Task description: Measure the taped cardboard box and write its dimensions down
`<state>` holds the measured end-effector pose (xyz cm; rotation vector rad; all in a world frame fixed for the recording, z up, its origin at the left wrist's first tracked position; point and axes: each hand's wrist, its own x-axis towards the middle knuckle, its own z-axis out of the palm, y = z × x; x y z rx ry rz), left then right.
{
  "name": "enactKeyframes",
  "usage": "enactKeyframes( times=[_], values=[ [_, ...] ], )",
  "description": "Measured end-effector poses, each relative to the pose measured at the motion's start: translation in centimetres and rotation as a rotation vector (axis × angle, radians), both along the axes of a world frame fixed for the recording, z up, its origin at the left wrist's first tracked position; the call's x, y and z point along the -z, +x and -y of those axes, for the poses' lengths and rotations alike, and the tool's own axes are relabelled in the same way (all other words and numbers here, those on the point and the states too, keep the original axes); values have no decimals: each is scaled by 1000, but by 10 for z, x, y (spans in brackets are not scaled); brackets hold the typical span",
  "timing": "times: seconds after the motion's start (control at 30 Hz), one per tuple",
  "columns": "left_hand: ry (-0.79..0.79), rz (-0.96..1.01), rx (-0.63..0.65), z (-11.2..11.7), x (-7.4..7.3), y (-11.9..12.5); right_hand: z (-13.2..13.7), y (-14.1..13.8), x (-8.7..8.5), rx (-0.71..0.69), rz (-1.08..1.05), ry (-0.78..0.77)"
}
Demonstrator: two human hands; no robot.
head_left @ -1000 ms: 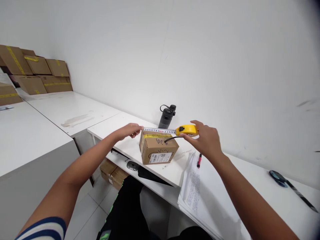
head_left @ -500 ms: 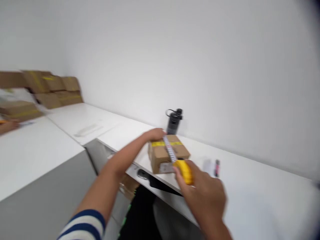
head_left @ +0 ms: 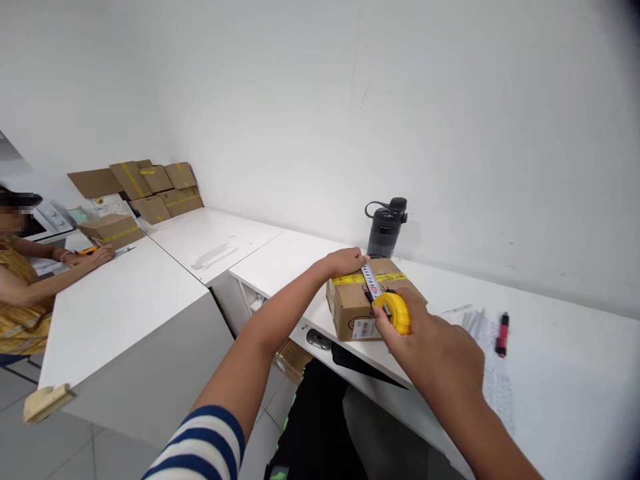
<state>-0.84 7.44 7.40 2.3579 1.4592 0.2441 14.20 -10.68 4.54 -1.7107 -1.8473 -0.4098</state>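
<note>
- Cardboard, brown and banded with yellow tape: a small box [head_left: 351, 308] sits on the white surface [head_left: 550, 380], near its front edge and just in front of a dark bottle [head_left: 385, 231].
- Left hand [head_left: 345, 261]: fingers curled down on the far top edge of the small box, pinning the end of the blade [head_left: 369, 277] there.
- Right hand [head_left: 440, 347]: closed round the yellow tape measure [head_left: 399, 313] at the near top edge, thumb on the case — a firm wrap, no slack visible.
- The blade runs front to back across the top of the small box, lying flat on it.
- Handling, as judged: the small box looks light and stiff-walled, so it is apt to slide on the smooth surface unless pressed down; best gripped by two opposite sides.
- The blade is thin, springy steel, likely to snap back if its end slips — hold it at the tip, not the edge.
- The tape measure is hard, smooth plastic, palm-sized; a full wrap suits it.
- Right of the small box: loose papers [head_left: 489, 340] with a red marker [head_left: 503, 333] on them, clear of both hands.
- Far left: a co-worker [head_left: 20, 287] at another surface, well apart; more boxes [head_left: 155, 187] are stacked against the wall.
</note>
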Motion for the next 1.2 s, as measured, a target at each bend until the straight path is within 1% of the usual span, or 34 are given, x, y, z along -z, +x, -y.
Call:
enactKeyframes(
  times=[0.1, 0.2, 0.27, 0.37, 0.5, 0.63, 0.8, 0.93, 1.0, 1.07, 1.13, 1.2],
  values=[
    [-10, 25, 23, 0, 1, -1, 4, 6, -5, 21, 40, -1],
    [-38, 49, 45, -1, 1, 2, 14, 11, -9, 7, 86, 8],
    [-55, 66, 38, -1, 2, 4, 21, 12, -8, -18, 118, 10],
    [-61, 91, 41, -2, 4, 7, 28, 12, -6, -7, 132, -14],
    [-70, 115, 60, -4, 6, 7, 20, 11, -6, 33, 98, -69],
    [-83, 142, 64, -6, 7, 7, 10, 9, -6, 46, 133, -46],
    [-86, 168, 57, -6, 7, 7, 11, 7, -7, 81, 177, -48],
    [-30, 217, 33, -9, 14, 6, 11, 9, -6, 74, 157, -23],
    [1, 310, 5, -11, 16, 4, 10, 11, -5, 76, 131, 19],
    [11, 497, -26, -9, 14, 0, 8, 14, -1, 78, 114, 92],
    [19, 715, -48, 0, 4, -4, 6, 19, 3, 63, 119, 183],
    [50, 860, -31, 20, -14, -5, 5, 26, 8, 31, 137, 270]
  ],
)
